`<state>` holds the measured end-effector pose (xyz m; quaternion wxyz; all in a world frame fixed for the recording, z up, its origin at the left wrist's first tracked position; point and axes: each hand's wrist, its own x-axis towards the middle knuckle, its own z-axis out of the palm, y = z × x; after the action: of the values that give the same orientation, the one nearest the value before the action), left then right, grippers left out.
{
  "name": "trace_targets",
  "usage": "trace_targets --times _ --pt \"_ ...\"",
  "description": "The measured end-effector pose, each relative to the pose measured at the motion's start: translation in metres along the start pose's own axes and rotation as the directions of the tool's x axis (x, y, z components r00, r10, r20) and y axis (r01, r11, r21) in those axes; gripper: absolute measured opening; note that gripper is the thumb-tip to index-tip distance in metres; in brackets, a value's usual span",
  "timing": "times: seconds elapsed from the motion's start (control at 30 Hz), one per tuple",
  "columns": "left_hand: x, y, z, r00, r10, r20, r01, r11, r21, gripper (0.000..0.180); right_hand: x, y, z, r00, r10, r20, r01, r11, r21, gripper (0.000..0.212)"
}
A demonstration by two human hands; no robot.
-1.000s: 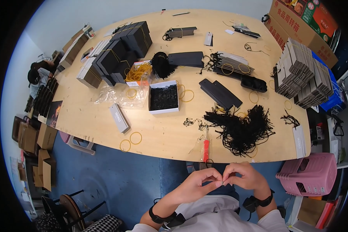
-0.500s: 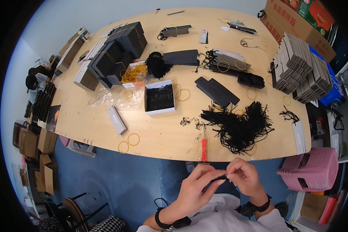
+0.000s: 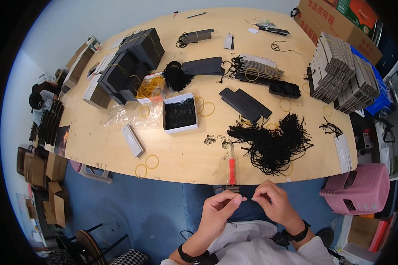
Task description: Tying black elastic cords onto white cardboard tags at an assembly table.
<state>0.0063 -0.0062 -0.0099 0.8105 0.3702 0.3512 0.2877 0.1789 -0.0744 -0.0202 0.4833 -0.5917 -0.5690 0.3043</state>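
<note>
My left hand (image 3: 217, 210) is closed in a pinch, thumb against forefinger, in front of the table's near edge. A thin black cord (image 3: 231, 222) seems to trail below its palm; most of it is hidden. Just right of it, my right hand (image 3: 273, 204) also pinches with curled fingers, and what it holds, if anything, is too small to make out. A small gap separates the two hands. On the table beyond them lie a red-handled tool (image 3: 232, 171), a tangled heap of black cords (image 3: 274, 145) and small metal clips (image 3: 211, 139).
A white box (image 3: 180, 114) of small black pieces stands mid-table (image 3: 185, 163). Black tags (image 3: 245, 105), rubber bands (image 3: 151, 161) and stacked grey tags (image 3: 340, 73) lie around. Dark blocks (image 3: 139, 51) rise at the left; a pink stool (image 3: 358, 190) stands right.
My hands, which met around a small dark thing, have drawn apart. The left fingers have moved leftward and closed into a tighter pinch. The view has shifted slightly.
</note>
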Motion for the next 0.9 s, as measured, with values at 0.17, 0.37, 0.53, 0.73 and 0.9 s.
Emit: trace_targets --times 0.17,0.37,0.53,0.73,0.9 --pt "-0.002 -0.015 -0.002 0.939 0.336 -0.073 -0.267 0.845 0.463 0.012 0.001 0.001 0.002 0.994 -0.105 0.041 0.106 0.994 -0.010 0.015" --pt "0.002 -0.023 -0.008 0.961 0.256 0.107 -0.276 0.836 0.475 0.012 0.013 -0.004 -0.010 0.987 -0.118 0.106 0.121 0.992 -0.022 0.013" --pt "0.006 -0.026 -0.008 0.965 0.202 0.167 -0.246 0.919 0.308 0.007 0.008 -0.006 -0.009 0.958 0.135 0.253 -0.192 0.957 0.217 0.007" --pt "0.007 -0.028 -0.005 0.965 0.179 0.192 -0.210 0.965 0.155 0.000 0.003 -0.004 -0.006 0.928 0.218 0.301 -0.333 0.847 0.414 0.006" --pt "0.006 -0.027 -0.008 0.971 0.110 0.211 -0.121 0.992 0.038 0.002 0.002 -0.005 -0.002 0.939 0.222 0.263 -0.321 0.843 0.432 0.006"
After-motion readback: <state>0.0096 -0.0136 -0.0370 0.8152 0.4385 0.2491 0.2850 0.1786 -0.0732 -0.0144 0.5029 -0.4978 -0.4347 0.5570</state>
